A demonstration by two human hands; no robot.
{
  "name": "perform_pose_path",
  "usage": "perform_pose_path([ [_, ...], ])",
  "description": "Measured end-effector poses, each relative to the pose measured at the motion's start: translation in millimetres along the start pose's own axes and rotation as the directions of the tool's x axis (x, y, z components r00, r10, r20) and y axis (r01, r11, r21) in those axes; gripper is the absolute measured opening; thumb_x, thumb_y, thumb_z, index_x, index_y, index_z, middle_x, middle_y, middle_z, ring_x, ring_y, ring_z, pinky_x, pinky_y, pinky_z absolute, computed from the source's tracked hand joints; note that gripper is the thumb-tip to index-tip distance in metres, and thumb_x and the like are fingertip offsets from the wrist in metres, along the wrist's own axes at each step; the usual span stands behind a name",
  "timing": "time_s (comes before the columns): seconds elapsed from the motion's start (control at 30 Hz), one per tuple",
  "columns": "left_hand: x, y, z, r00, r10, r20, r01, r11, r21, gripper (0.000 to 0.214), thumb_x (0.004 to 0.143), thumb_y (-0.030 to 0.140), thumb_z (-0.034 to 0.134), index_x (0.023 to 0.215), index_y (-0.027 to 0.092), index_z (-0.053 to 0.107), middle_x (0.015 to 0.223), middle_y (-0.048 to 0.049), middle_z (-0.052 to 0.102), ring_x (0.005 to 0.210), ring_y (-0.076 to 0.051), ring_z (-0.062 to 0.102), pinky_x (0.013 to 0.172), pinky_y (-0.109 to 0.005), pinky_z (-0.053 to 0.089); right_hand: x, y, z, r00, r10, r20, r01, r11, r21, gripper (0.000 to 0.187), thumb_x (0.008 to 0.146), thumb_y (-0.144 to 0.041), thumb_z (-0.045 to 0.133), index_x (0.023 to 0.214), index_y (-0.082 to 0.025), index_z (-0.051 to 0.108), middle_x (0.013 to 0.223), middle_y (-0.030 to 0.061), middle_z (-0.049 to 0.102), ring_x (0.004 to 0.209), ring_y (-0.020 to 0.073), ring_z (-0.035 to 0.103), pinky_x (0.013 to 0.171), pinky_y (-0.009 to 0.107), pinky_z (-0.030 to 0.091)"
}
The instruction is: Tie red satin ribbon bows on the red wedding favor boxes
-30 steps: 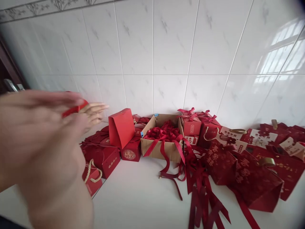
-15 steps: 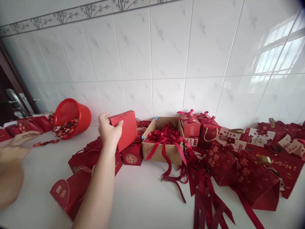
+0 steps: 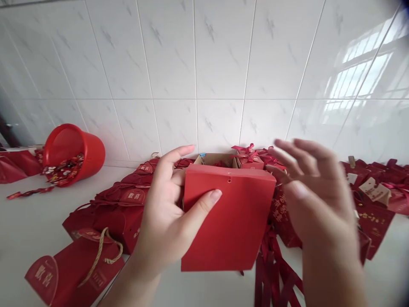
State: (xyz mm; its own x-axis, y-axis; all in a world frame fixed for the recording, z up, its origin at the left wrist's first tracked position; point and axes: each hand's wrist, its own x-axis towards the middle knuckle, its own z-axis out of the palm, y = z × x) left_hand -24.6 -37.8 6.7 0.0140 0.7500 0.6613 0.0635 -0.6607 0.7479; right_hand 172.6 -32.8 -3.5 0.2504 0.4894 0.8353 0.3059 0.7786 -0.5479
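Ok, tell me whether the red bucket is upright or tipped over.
Tipped over. The red bucket lies on its side on the white counter, with small wrapped pieces spilling from its mouth.

Matt red card box [image 3: 228, 217] (glossy tiled wall [image 3: 204, 64]).

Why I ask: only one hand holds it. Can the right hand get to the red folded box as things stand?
Probably yes. The right hand hovers open just beside the right edge of the red folded box, with nothing between them; the left hand grips only its left side.
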Motion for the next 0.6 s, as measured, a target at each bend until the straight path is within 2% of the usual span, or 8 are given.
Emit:
perform_pose_path([
  [0.1, 3, -3, 2.6, 0.999, -0.036, 0.003, 0.036, 0.999, -0.029, 0.048, 0.073, 0.024, 0.073, 0.116, 0.027, 0.051, 0.092, -0.0056, 0.070, 0.077, -0.024, 0.071, 0.058, -0.031, 0.061, -5, 7, 17, 0.976, 0.044, 0.214, -0.097, 0.965, 0.244, 0.035, 0.079, -0.035, 0.068, 0.112, -0.031, 0.056, 0.120, 0.0060, 0.061, 0.112, 0.0253, 0.059, 0.086, 0.041, 0.055],
  [0.23, 6, -4, 2.4, 0.992, -0.123, 0.018, 0.124, 0.989, -0.076, 0.028, 0.075, 0.028, 0.072, 0.097, 0.024, 0.054, 0.087, -0.0039, 0.068, 0.068, -0.020, 0.068, 0.050, -0.027, 0.057, -7, 15, 29, 0.945, 0.147, 0.293, -0.240, 0.920, 0.310, 0.020, 0.080, -0.031, 0.069, 0.096, -0.027, 0.060, 0.104, 0.0040, 0.066, 0.091, 0.0205, 0.066, 0.068, 0.032, 0.059],
  [0.37, 8, -11, 1.2, 0.979, -0.198, 0.041, 0.201, 0.976, -0.084, 0.022, 0.079, 0.035, 0.068, 0.094, 0.026, 0.054, 0.077, -0.0008, 0.063, 0.059, -0.016, 0.062, 0.045, -0.024, 0.050, -8, 17, 34, 0.940, 0.201, 0.275, -0.291, 0.893, 0.343, 0.014, 0.081, -0.031, 0.068, 0.092, -0.024, 0.062, 0.097, 0.0030, 0.067, 0.082, 0.0175, 0.066, 0.065, 0.029, 0.058],
  [0.53, 9, -19, 3.8, 0.975, -0.214, 0.059, 0.218, 0.974, -0.055, 0.018, 0.084, 0.039, 0.061, 0.091, 0.024, 0.055, 0.096, -0.0036, 0.064, 0.078, -0.018, 0.063, 0.060, -0.027, 0.052, -13, 18, 38, 0.951, 0.231, 0.207, -0.287, 0.908, 0.306, 0.014, 0.082, -0.033, 0.068, 0.081, -0.021, 0.061, 0.074, 0.0001, 0.063, 0.063, 0.0126, 0.060, 0.055, 0.023, 0.052],
  [0.6, 11, -19, 3.7, 0.967, -0.232, 0.107, 0.240, 0.968, -0.071, 0.019, 0.084, 0.040, 0.061, 0.088, 0.023, 0.055, 0.087, -0.0027, 0.065, 0.072, -0.017, 0.063, 0.057, -0.027, 0.050, -14, 18, 38, 0.951, 0.240, 0.197, -0.291, 0.911, 0.293, 0.016, 0.081, -0.034, 0.068, 0.079, -0.021, 0.060, 0.071, -0.0007, 0.062, 0.059, 0.0115, 0.058, 0.051, 0.021, 0.049],
])
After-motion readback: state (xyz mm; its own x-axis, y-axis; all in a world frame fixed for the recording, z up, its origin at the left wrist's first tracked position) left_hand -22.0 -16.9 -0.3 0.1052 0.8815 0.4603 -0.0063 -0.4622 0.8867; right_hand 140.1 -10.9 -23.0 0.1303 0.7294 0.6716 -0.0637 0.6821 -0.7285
